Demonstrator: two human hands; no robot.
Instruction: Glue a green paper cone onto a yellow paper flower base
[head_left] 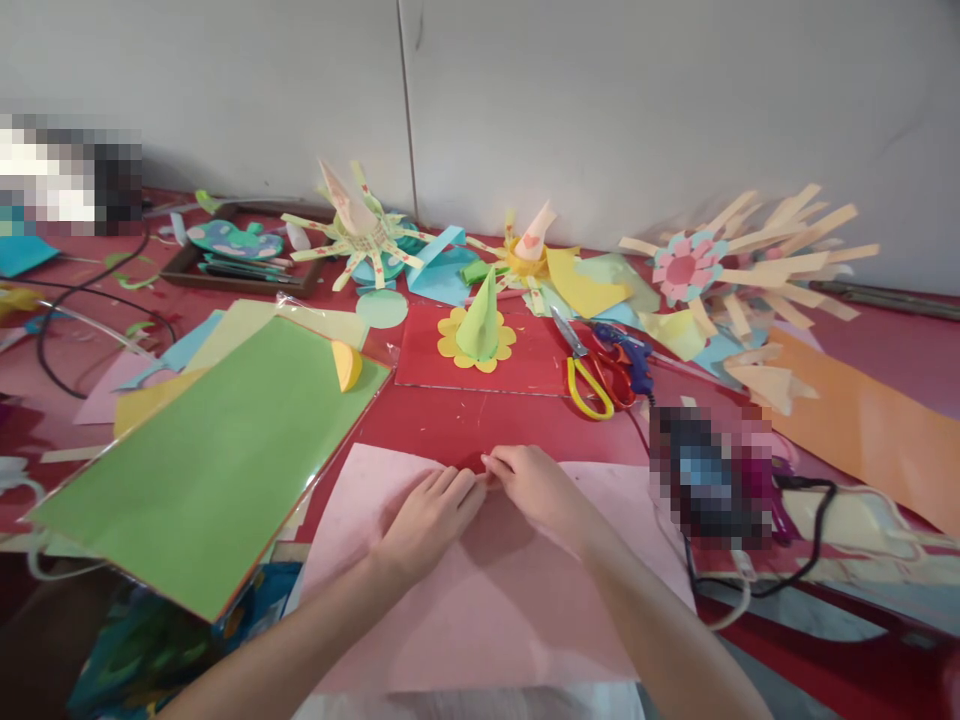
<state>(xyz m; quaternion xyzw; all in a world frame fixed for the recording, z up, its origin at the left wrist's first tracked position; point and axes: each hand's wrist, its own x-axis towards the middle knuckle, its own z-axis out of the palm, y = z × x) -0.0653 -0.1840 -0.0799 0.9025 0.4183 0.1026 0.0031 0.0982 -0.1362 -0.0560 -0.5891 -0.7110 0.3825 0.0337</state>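
Observation:
A large pink paper sheet [480, 620] lies at the table's front edge and overhangs toward me. My left hand [439, 510] and my right hand [529, 490] meet at the middle of its far edge. Both have closed fingers pinching the paper there, and the edge dips between them. Just beyond stands a green paper cone [480, 325] on a yellow flower-shaped base [452, 350], set on a red pad [416, 350]. Scissors with yellow and red handles [589, 385] lie to the right of it, beside a blue glue gun [634, 360].
On the left, a green sheet pack [202, 470] in clear plastic bears a folded yellow piece [346, 366]. Paper-strip crafts [364, 235] and a wooden tray [240, 284] line the wall. At right are a blurred phone-like device [705, 480], cables [810, 560] and orange paper [877, 430].

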